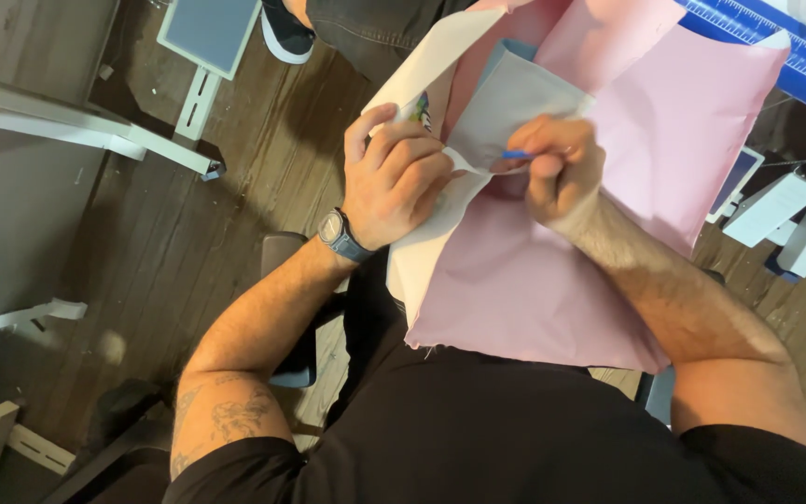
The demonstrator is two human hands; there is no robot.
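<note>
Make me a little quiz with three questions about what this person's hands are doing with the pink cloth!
1. True or false: the left hand has a watch on its wrist.
2. What colour is the small tool pinched in the right hand? A) red B) blue C) green
3. Fill in: both hands work on a white fabric piece that lies on the ____ cloth.

Key:
1. True. The watch is dark with a round face.
2. B. Only a short blue bit shows between the fingers, so what kind of tool it is cannot be told.
3. Pink. The cloth is draped over the person's lap.
</note>
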